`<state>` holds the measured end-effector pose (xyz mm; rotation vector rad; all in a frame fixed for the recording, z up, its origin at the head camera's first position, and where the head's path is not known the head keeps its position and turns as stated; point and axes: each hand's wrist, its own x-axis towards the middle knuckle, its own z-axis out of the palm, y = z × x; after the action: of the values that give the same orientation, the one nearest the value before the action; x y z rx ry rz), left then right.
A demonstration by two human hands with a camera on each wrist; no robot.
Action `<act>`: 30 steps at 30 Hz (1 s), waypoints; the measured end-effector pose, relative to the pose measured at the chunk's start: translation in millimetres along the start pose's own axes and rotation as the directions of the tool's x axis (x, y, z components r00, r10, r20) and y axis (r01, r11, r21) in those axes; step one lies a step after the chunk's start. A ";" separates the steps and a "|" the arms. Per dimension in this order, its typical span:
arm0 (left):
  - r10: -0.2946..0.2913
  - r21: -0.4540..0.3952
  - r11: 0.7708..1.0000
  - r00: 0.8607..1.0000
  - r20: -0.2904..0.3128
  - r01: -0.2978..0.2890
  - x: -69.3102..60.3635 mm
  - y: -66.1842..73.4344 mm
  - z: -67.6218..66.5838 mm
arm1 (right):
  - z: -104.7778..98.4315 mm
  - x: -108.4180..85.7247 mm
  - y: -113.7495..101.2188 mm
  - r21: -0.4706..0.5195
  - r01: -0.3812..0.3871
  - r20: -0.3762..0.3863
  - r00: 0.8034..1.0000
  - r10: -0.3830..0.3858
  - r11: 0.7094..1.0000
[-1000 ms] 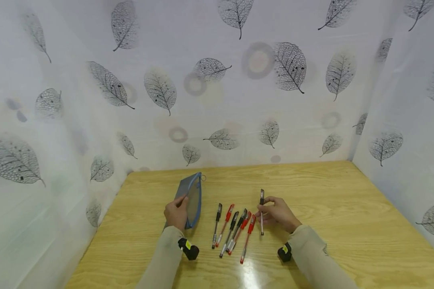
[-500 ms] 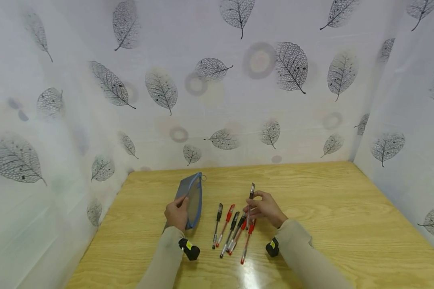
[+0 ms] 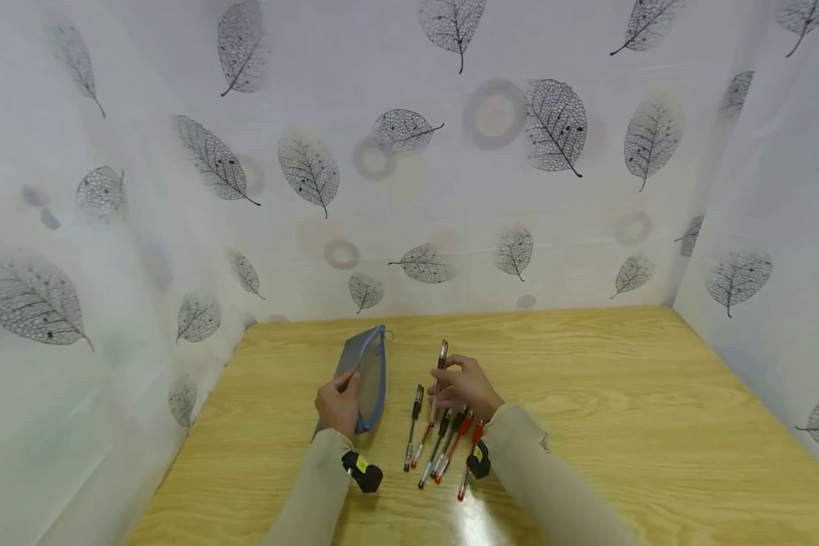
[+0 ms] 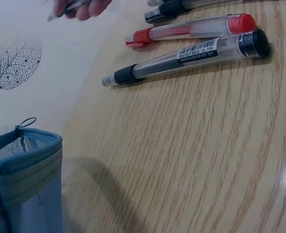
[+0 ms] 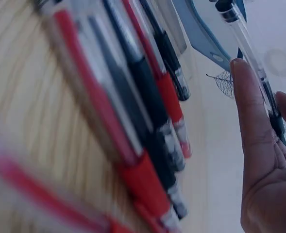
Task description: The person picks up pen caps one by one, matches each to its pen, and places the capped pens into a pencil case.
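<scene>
Watching from here, the right hand (image 3: 468, 387) pinches a black pen (image 3: 441, 359) above the loose pens (image 3: 448, 444) while the left hand (image 3: 339, 406) grips the blue pouch (image 3: 371, 383) beside them, seemingly mid-packing, the next move likely calling for aim at its gaping mouth

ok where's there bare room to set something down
Widest: the table right of the right hand, out to the leaf-print backdrop. Also bare: left of the pouch and left hand. Crowded: the middle, where loose pens lie close together near the right hand, which holds a black pen; only a narrow gap separates them from the pouch.
</scene>
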<state>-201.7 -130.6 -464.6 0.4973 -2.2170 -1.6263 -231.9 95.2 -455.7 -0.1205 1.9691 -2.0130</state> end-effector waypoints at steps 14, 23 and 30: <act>0.002 -0.033 0.999 1.000 -0.019 -0.003 -5.1 2.1 0.6 | 39.4 21.2 -6.9 0.017 0.019 0.000 1.000 -0.019 1.000; -0.013 -0.053 0.999 1.000 -0.005 0.012 -7.7 3.2 0.4 | 63.6 33.7 -13.1 0.021 -0.012 -0.028 1.000 0.013 1.000; -0.045 -0.047 0.998 0.999 -0.009 0.045 -7.5 4.1 1.7 | 78.5 40.0 -11.6 -0.005 -0.017 -0.028 0.999 0.017 1.000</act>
<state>-196.2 -124.5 -461.7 0.5453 -2.1701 -1.6903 -249.5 8.6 -447.2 -0.0770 1.9851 -2.0097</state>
